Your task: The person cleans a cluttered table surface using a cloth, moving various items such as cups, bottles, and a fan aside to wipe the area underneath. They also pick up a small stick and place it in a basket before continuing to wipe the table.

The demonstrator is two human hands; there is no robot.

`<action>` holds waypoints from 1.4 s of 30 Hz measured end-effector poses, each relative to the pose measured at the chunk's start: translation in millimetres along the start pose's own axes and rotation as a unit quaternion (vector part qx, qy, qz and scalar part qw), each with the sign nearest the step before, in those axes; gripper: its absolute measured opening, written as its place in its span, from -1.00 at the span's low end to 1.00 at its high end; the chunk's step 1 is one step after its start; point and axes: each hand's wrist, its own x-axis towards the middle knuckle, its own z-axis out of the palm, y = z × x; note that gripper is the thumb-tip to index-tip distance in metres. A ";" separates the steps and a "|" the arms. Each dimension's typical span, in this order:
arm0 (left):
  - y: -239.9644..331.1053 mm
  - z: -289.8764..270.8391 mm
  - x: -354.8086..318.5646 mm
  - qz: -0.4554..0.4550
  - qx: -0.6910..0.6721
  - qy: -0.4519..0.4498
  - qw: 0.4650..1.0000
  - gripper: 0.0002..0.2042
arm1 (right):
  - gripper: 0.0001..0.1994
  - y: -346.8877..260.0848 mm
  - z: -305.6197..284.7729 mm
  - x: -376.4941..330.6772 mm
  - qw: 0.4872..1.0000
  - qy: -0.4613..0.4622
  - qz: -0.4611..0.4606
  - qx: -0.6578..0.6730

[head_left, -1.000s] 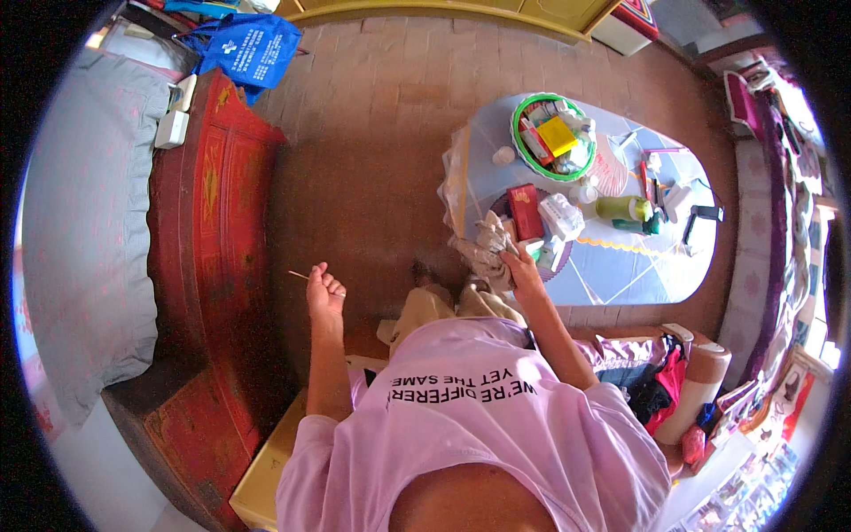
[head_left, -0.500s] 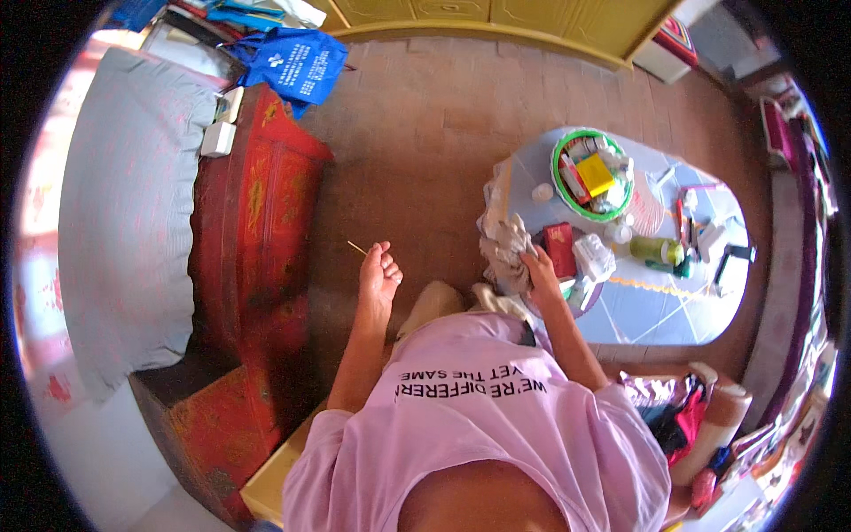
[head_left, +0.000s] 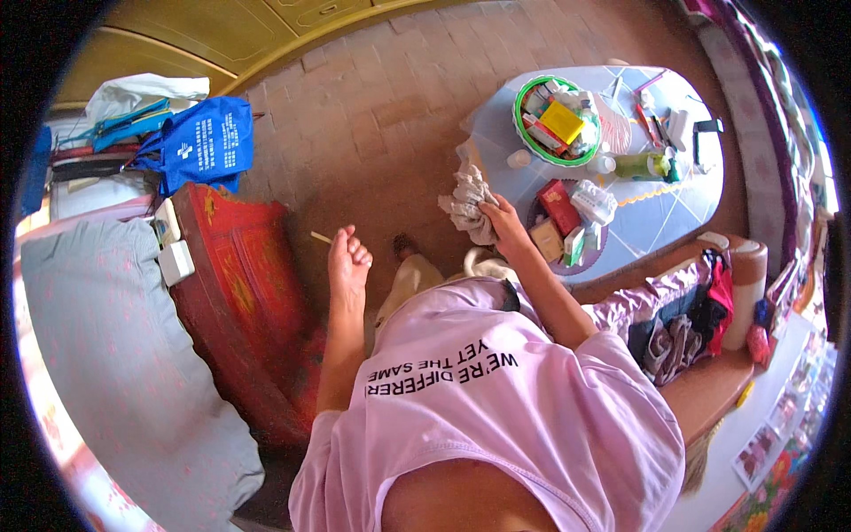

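Two bare hands show in my head view. My left hand (head_left: pixel 348 259) hangs over the brick floor (head_left: pixel 372 124), fingers curled shut, pinching a thin pale stick (head_left: pixel 320 237) that juts out to its left. My right hand (head_left: pixel 502 222) reaches to the near left edge of the pale blue oval table (head_left: pixel 683 208), fingers closed around a crumpled grey-white cloth (head_left: pixel 467 202) that drapes over that edge. A green-rimmed basket (head_left: pixel 519 120) of small boxes sits toward the table's far left side.

left hand (head_left: pixel 347 259): fingers curled, raised | right hand (head_left: pixel 503 222): closed grip
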 end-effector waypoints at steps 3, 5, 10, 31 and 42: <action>31.9 16.2 33.7 -0.039 0.031 -0.059 0.997 -0.80 | -0.79 3.3 32.1 1.4 1.000 0.010 -0.019 0.009; 37.9 38.1 49.3 -0.063 0.062 -0.090 0.992 -0.80 | -0.78 9.5 33.1 5.2 0.999 0.023 -0.036 0.024; 22.1 94.0 78.9 -0.144 0.103 -0.166 0.970 -0.81 | -0.77 9.2 30.6 2.1 0.995 0.060 -0.047 0.066; -32.5 274.3 171.7 -0.312 0.380 -0.257 0.832 -0.88 | -0.79 -83.6 24.8 86.0 0.937 0.180 -0.140 0.264; 18.8 361.7 274.2 -0.395 0.458 -0.310 0.734 -0.87 | -0.76 -124.9 94.9 154.7 0.875 0.299 -0.203 0.321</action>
